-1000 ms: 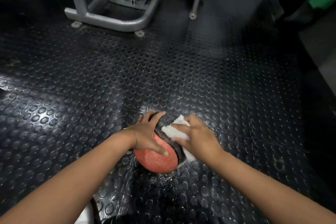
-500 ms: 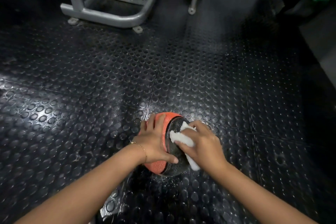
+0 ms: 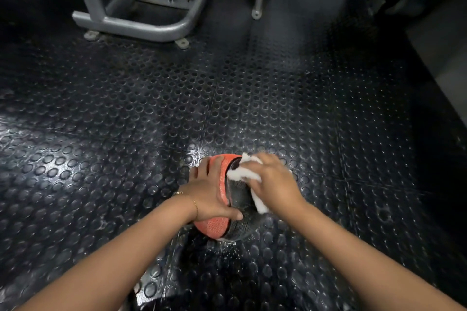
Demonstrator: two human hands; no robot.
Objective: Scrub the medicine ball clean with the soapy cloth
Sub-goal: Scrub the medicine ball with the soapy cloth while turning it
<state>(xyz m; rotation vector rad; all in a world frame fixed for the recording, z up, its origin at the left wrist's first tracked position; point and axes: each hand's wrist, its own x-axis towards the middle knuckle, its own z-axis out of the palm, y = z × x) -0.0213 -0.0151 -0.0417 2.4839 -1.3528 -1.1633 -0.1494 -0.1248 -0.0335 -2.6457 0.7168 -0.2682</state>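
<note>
While it sits on the wet floor (image 3: 151, 134), medicine ball (image 3: 214, 226): can skid or roll away.
Soapy cloth (image 3: 243, 171): bunched on its top, may slip off.
Right hand (image 3: 273, 182): clutches cloth, pressing down.
Left hand (image 3: 209, 194): clasps ball's side; soap weakens hold.

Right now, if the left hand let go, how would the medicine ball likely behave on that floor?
Round, so the medicine ball would probably roll once the left hand lifts. Wet sheen and droplets on the studded floor suggest a slippery surface, though its pebbled skin may aid grip.
</note>
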